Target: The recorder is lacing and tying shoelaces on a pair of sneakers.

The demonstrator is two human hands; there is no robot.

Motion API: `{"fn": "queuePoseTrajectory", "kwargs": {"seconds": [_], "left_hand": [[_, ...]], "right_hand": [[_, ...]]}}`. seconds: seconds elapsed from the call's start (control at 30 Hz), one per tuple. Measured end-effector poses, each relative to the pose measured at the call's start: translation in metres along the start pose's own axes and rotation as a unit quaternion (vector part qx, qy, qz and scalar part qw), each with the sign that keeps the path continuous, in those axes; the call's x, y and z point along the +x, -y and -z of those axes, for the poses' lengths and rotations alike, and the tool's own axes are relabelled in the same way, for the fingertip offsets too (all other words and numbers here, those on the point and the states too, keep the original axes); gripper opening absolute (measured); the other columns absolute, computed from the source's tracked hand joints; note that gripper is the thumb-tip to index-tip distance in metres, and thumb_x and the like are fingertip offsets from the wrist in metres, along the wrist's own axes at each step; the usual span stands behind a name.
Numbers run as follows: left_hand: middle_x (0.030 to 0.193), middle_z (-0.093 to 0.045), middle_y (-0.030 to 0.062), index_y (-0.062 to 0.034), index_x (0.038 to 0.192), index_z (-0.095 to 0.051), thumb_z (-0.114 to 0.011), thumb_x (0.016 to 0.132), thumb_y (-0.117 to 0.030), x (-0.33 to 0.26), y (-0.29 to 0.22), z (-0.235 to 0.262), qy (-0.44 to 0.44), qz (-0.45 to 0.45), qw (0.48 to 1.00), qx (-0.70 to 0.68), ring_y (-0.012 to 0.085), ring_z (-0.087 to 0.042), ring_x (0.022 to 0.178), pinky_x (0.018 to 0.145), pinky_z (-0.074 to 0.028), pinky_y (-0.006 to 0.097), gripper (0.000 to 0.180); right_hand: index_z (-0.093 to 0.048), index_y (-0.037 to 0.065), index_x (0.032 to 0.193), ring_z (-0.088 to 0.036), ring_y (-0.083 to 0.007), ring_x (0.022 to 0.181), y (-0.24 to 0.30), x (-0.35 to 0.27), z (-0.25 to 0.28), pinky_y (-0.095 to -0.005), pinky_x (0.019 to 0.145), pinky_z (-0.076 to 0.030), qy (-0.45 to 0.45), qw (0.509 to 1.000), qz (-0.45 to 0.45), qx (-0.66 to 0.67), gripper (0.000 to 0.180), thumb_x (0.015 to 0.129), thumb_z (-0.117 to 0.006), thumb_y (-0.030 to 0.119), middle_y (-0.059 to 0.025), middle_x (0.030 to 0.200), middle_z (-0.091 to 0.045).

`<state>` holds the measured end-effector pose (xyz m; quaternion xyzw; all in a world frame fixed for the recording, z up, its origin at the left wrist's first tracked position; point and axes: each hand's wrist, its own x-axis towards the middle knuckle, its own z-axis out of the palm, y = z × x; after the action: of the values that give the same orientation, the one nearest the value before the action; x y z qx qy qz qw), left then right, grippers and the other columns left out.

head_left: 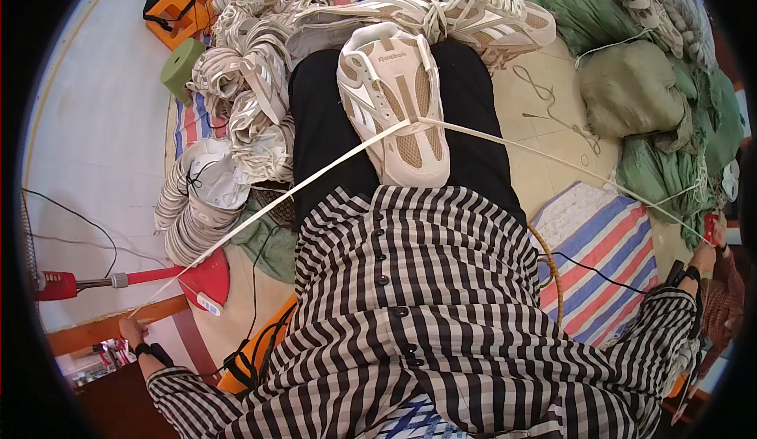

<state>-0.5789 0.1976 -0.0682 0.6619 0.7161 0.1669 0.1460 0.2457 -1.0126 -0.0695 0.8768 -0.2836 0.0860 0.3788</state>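
A beige and white sneaker upper (394,116) lies on my black-trousered lap, its toe toward me. A flat cream shoelace (315,172) passes through it near the toe end of the tongue. Both ends are pulled out wide and taut. At the far lower left, my left hand (132,330) is closed on one end, arm stretched out. My right hand (702,259), out at the right edge, is closed on the other end. A small red object (714,229) shows right beside my right hand; whether I touch it I cannot tell.
Stacks of beige sneaker uppers (244,76) are heaped ahead and to the left. Green sacks (591,5) and a tan bundle (631,88) fill the right. Loose laces (552,108) lie on the floor. A striped sheet (599,258) and a red-handled tool (150,275) flank me.
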Motion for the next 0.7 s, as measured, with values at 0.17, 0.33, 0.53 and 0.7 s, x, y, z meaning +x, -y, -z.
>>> {"fn": "queuePoseTrajectory", "kwargs": {"seconds": [0.17, 0.33, 0.53, 0.7], "left_hand": [[0.061, -0.061, 0.0145, -0.0024, 0.090, -0.057, -0.041, 0.092, -0.020, 0.002, -0.003, -0.006, -0.088, 0.072, 0.991, -0.067, 0.0221, -0.058, 0.042, 0.035, -0.046, 0.031, 0.024], [0.059, -0.060, 0.0133, -0.0035, 0.081, -0.059, -0.045, 0.095, -0.026, -0.010, 0.004, 0.003, -0.100, 0.003, 0.992, -0.074, 0.0219, -0.056, 0.040, 0.034, -0.047, 0.031, 0.030], [0.056, -0.058, 0.0122, -0.0006, 0.074, -0.058, -0.049, 0.094, -0.029, -0.011, 0.044, 0.006, -0.161, 0.081, 0.982, -0.053, 0.0218, -0.058, 0.041, 0.036, -0.049, 0.032, 0.036], [0.054, -0.052, 0.0039, -0.0033, 0.073, -0.057, -0.056, 0.091, -0.023, 0.035, 0.034, -0.009, -0.078, -0.032, 0.996, -0.020, 0.0140, -0.050, 0.043, 0.039, -0.042, 0.029, 0.027]], "right_hand": [[-0.073, 0.007, 0.097, -0.068, -0.0302, 0.091, -0.041, -0.003, 0.000, -0.0409, 0.079, -0.054, 0.006, 0.988, 0.115, -0.105, 0.022, 0.089, -0.057, 0.020, -0.0152, 0.098, -0.071], [-0.067, 0.003, 0.110, -0.067, -0.0271, 0.089, -0.019, -0.005, -0.016, -0.0367, 0.079, -0.053, -0.085, 0.945, 0.085, 0.303, 0.028, 0.090, -0.060, 0.021, -0.0147, 0.105, -0.068], [-0.059, -0.004, 0.120, -0.066, -0.0194, 0.089, 0.157, -0.059, 0.102, -0.0290, 0.076, -0.057, 0.010, 0.525, 0.040, 0.850, 0.031, 0.094, -0.056, 0.013, -0.0141, 0.104, -0.067], [-0.058, 0.003, 0.119, -0.067, -0.0149, 0.086, 0.276, -0.222, 0.305, -0.0265, 0.071, -0.054, 0.105, 0.391, 0.340, 0.849, 0.026, 0.095, -0.049, 0.005, -0.0102, 0.098, -0.069]]}}
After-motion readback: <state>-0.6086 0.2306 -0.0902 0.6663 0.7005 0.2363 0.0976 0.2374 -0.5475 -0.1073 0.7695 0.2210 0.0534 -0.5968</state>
